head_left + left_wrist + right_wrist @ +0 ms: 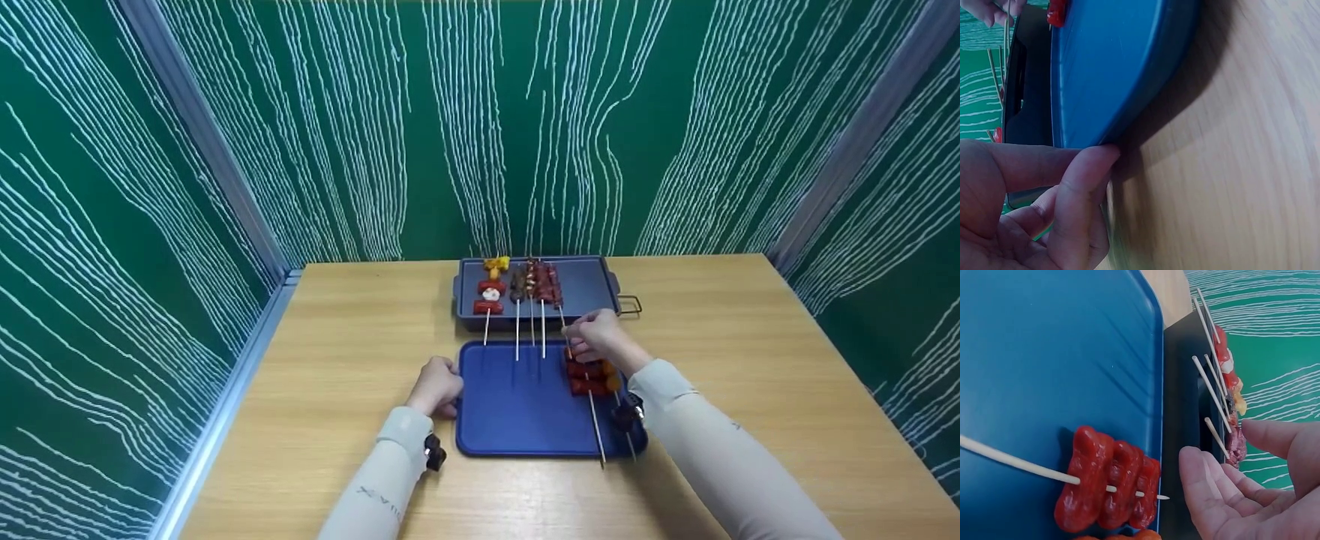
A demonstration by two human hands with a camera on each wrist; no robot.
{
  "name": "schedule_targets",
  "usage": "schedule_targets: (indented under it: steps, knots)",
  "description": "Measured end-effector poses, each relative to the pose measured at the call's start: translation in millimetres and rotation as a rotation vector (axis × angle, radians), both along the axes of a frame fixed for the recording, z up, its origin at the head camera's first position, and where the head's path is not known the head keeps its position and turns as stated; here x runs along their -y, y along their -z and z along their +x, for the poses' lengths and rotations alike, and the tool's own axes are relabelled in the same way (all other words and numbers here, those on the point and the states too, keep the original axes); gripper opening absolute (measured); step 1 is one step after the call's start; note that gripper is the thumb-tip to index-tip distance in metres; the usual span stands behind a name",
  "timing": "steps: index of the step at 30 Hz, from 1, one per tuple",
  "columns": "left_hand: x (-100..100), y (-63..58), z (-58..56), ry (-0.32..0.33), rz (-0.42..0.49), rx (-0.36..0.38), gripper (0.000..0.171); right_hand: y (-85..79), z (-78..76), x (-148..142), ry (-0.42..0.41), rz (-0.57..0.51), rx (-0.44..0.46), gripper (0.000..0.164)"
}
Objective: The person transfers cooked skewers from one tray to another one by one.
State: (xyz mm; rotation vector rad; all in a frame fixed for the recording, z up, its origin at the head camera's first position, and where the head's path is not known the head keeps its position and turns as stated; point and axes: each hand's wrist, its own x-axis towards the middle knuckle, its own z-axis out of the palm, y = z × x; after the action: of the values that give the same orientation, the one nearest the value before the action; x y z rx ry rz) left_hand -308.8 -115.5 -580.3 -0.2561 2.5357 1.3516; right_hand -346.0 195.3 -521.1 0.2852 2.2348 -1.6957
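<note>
At its left edge the blue tray (517,420) is pinched by my left hand (437,386); the left wrist view shows thumb and finger at its corner. My right hand (598,337) is over the tray's far right side, close to the bare stick of the rightmost meat skewer (555,285). In the right wrist view the thumb and fingers (1193,464) stand apart, with that stick's end (1210,424) showing between them. A skewer of red sausage-like pieces (1086,478) lies on the tray, beside an orange-pieced skewer (613,379), partly hidden by the right arm.
Behind the tray stands a dark grill pan (589,285) with a wire handle (631,304) at its right. Several skewers lie across it, their sticks overhanging the near rim; the leftmost skewer (490,294) has red, white and yellow pieces. Green white-streaked walls (465,112) enclose the wooden table (352,322).
</note>
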Motion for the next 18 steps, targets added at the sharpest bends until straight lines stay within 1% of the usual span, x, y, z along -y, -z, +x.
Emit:
schedule_targets:
  steps: [8, 13, 18]
  knots:
    - [0.9, -3.5, 1.7, 0.018, 0.005, -0.006, 0.022, 6.1, -0.7, 6.7, -0.002, -0.07, 0.003, 0.016]
    - [0.8, -4.4, 2.2, 0.017, 0.003, 0.001, 0.021, 8.8, -3.2, 8.6, 0.002, -0.102, 0.029, 0.022]
    - [0.6, -4.1, 2.9, 0.017, -0.007, -0.007, 0.02, 9.8, -7.5, 9.2, -0.004, -0.145, 0.09, 0.03]
